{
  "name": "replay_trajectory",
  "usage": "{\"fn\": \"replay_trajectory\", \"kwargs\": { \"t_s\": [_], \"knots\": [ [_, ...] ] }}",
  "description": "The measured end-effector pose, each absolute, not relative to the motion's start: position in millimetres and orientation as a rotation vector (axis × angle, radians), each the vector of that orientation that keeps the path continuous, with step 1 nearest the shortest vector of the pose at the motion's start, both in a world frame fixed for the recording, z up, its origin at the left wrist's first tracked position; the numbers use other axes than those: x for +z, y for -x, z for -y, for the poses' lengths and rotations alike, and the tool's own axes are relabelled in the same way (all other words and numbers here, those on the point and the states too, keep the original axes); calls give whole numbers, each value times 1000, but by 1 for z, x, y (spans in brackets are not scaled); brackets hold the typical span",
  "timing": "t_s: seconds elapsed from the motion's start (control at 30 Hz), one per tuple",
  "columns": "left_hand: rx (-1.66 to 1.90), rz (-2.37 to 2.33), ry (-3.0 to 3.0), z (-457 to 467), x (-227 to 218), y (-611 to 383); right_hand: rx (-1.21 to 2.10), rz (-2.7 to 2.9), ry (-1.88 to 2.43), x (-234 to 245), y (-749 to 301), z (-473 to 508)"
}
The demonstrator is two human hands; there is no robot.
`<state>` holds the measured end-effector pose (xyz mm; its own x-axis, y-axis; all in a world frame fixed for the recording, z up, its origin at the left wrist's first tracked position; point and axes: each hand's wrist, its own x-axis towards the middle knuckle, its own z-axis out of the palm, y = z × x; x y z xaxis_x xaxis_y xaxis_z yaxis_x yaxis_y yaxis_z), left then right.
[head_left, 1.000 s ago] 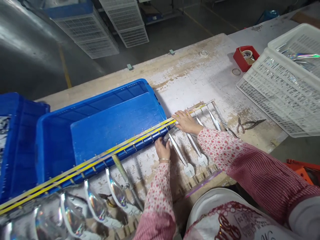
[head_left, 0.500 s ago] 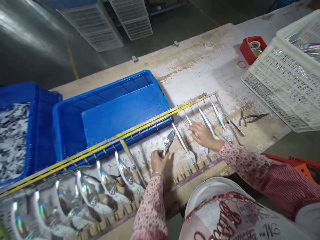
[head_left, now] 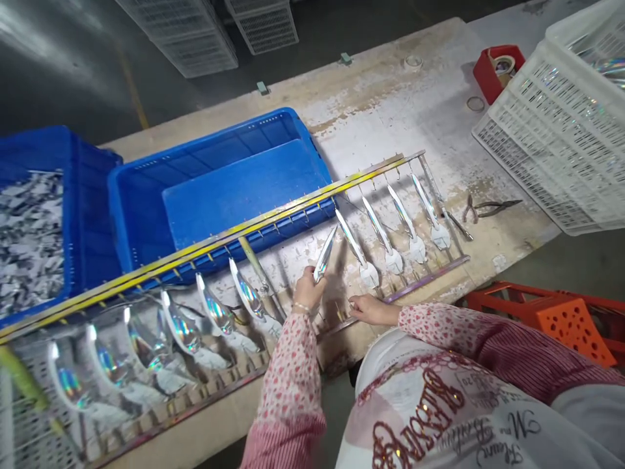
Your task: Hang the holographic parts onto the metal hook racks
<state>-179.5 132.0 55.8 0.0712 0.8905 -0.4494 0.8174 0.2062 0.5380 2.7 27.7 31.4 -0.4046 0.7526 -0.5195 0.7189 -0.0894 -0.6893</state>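
My left hand is closed on the lower end of a shiny iridescent spoon-shaped piece whose top hangs from a hook on the long yellow metal rail. My right hand rests on the lower bar of the rack near the table's front edge, fingers curled against it. Several more shiny pieces hang to the right between rail and lower bar. Others hang to the left.
A blue crate with a flat blue insert sits behind the rail. Another blue bin of silvery scraps is at left. A white lattice crate stands at right, pliers beside it, and a red tray with tape rolls. Orange crate below.
My right hand has come back from the rail to the rack's lower bar near me. My left hand has moved from the rail down to the piece's lower end. The view has shifted right.
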Motion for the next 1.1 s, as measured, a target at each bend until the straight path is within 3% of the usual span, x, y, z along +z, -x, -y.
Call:
{"fn": "replay_trajectory", "kwargs": {
  "t_s": [0.17, 0.27, 0.6, 1.1],
  "knots": [
    [1191, -1812, -1157, -63, 72, 191, 1442, 2172, 1718, 22, 7, -28],
    [1473, -1647, -806, -35, 71, 178, 1403, 2154, 1660, 18, 5, -25],
    [1347, -1596, -292, 7, 34, 138, 1246, 2164, 1625, 10, 5, -13],
    [1286, -1636, -273, -6, 48, 131, 1330, 2241, 1676, 14, 8, -20]
  ]
}}
